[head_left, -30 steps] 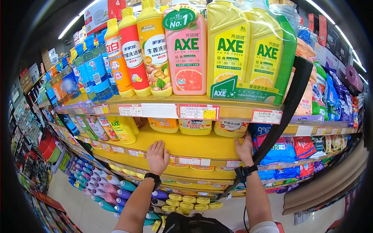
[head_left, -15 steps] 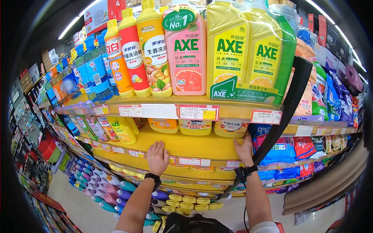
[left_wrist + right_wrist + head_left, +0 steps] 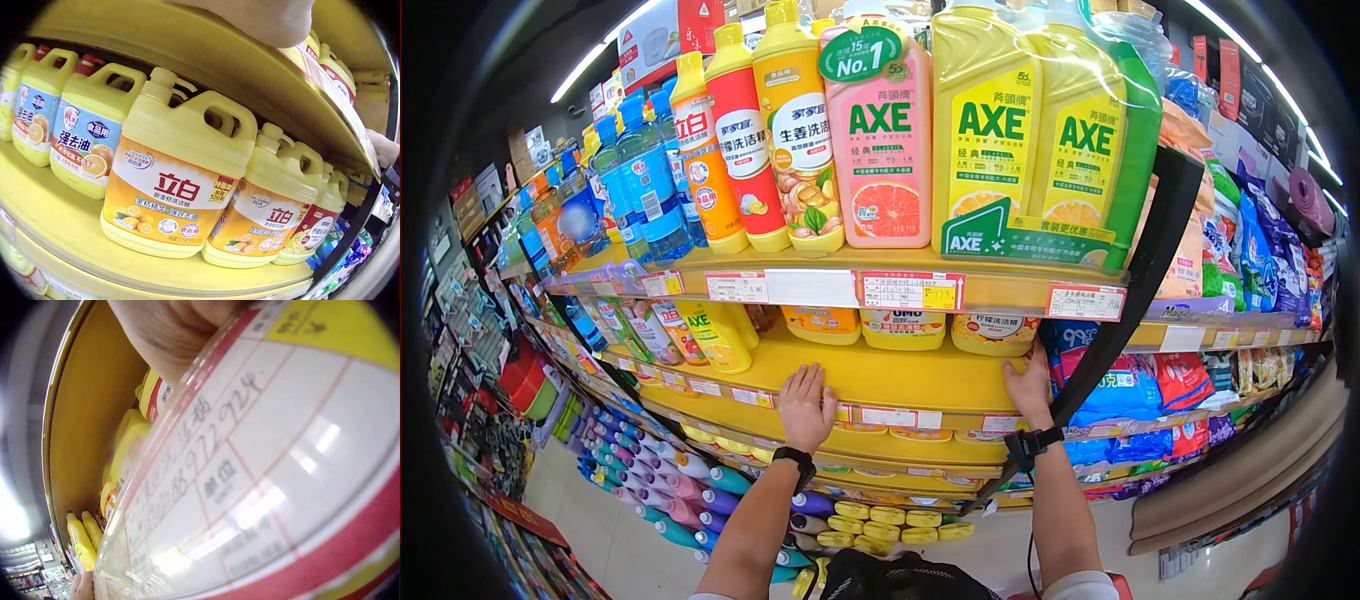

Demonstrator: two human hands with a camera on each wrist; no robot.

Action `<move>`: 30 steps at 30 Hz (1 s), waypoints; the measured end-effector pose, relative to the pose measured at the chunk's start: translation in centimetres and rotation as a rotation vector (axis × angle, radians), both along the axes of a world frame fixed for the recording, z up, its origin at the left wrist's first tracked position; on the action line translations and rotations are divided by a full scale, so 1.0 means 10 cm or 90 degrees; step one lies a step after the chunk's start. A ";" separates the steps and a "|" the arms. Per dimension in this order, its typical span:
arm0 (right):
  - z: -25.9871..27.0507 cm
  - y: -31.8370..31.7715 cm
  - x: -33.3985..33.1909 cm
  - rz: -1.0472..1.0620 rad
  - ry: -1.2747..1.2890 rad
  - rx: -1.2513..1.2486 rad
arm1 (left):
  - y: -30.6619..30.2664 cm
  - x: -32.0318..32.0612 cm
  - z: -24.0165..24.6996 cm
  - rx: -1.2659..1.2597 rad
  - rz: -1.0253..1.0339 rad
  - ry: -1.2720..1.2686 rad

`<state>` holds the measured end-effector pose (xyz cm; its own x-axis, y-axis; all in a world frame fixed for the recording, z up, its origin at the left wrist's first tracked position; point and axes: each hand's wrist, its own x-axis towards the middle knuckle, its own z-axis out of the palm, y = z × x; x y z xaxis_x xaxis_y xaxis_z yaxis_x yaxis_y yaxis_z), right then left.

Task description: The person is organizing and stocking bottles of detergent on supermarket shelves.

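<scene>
In the head view my left hand [image 3: 805, 408] rests flat with straight fingers on the front part of the yellow shelf [image 3: 890, 375]. My right hand [image 3: 1028, 385] rests at the right end of that shelf, its fingers pointing back beside a dish soap bottle [image 3: 994, 332] with an orange and white label. In the left wrist view the underside of my left hand [image 3: 269, 19] overlaps the shelf above a row of yellow dish soap jugs [image 3: 178, 187]. A large price tag [image 3: 250, 475] fills much of the right wrist view, with my right hand [image 3: 175, 331] behind its upper edge.
Several dish soap bottles [image 3: 880, 140] line the shelf above. A black shelf post [image 3: 1135, 280] stands just right of my right hand, with bagged detergent [image 3: 1115, 385] beyond it. Yellow bottles [image 3: 720, 335] stand left of my left hand, and more bottles [image 3: 660, 470] cover the floor.
</scene>
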<state>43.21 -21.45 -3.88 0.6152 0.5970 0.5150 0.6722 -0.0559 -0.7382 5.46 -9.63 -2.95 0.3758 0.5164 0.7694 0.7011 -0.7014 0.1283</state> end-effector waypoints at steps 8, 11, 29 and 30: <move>-0.05 0.01 0.03 0.006 0.020 -0.010 | -0.01 0.00 0.01 0.003 -0.001 0.007; -0.07 0.01 0.04 0.007 -0.006 0.010 | -0.01 0.00 0.01 0.000 -0.007 0.001; -0.11 0.07 0.10 0.000 0.038 0.004 | 0.44 0.29 1.36 0.059 -0.033 0.162; -0.08 0.07 0.08 -0.004 0.035 0.002 | 0.52 0.33 1.40 0.057 -0.030 0.172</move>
<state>44.02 -20.77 -4.70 0.6463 0.5916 0.4820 0.6298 -0.0569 -0.7747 8.72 -4.42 11.05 0.5954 0.4274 0.6804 0.6675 -0.7344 -0.1228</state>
